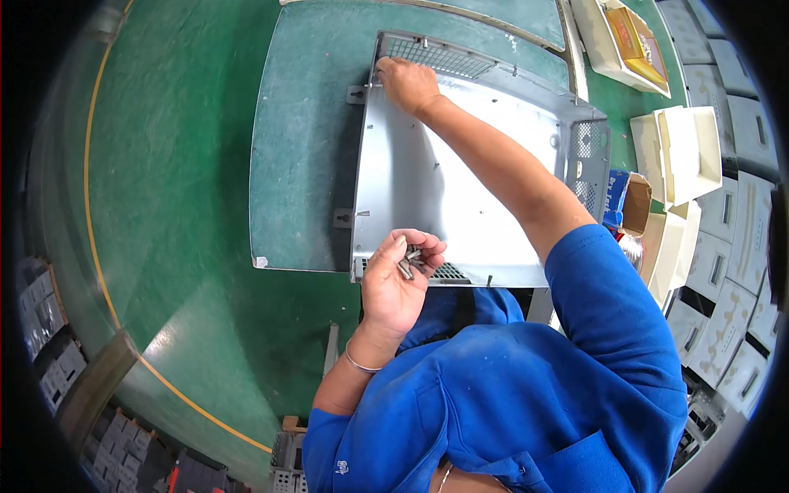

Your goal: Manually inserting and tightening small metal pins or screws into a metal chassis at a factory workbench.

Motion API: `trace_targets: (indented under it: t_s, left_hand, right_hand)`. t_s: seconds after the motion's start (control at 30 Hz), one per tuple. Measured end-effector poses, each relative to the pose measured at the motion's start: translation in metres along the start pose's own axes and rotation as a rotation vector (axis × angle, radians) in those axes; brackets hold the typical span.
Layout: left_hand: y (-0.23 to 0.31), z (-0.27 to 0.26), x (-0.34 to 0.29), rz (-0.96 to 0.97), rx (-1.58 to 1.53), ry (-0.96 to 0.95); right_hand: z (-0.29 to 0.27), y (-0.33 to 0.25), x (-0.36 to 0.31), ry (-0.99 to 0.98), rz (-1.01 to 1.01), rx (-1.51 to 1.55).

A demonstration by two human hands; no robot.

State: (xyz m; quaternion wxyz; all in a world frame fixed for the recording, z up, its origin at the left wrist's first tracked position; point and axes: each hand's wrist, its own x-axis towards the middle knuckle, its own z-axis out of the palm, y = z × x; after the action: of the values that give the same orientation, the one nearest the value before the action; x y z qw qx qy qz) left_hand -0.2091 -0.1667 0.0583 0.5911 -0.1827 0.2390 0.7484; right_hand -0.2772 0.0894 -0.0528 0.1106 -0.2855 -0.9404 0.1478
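A shallow grey sheet-metal enclosure [394, 168] lies in front of me, with perforated panels in its walls and small studs rising from its floor. My left hand [388, 296] is cupped palm up over its near left edge. Several small cylindrical metal fasteners [410, 261] rest in that palm under curled fingers. Across the enclosure reaches my right arm, and my right hand [410, 85] is at the far left corner, fingers pinched together against the wall. Whatever those fingertips hold is hidden. Mounting tabs [343, 218] stick out from the left wall.
The enclosure sits on a green-topped table [304, 140] whose left part extends past it. To the right stand cream plastic bins [703, 152], an open blue cardboard box [615, 200] and a yellow box [629, 39]. Stacked pale metal panels [713, 275] line the far right.
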Motion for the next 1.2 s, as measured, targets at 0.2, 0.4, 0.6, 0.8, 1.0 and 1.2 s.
trace_targets:
  t_s: [0.2,0.4,0.6,0.8,1.0,1.2]
  left_hand:
    - [0.006,0.001,-0.001,0.041,-0.078,-0.058]
    - [0.016,0.014,0.006,0.115,-0.156,-0.08]
    - [0.01,0.017,0.018,0.103,-0.211,-0.133]
    - [0.001,0.019,0.032,0.035,-0.099,-0.18]
    - [-0.012,0.025,0.037,-0.045,-0.051,-0.145]
    - [-0.021,0.024,0.04,-0.1,0.048,-0.025]
  right_hand:
    - [0.0,-0.001,0.003,-0.078,0.041,-0.045]
    - [-0.031,-0.011,-0.028,-0.026,0.113,0.287]
    - [-0.126,-0.048,-0.12,-0.55,0.066,1.315]
    - [-0.141,-0.048,-0.146,-0.462,-0.209,0.687]
    - [-0.143,-0.028,-0.166,-0.459,0.212,1.166]
    - [-0.146,0.012,-0.168,-0.339,0.591,1.34]
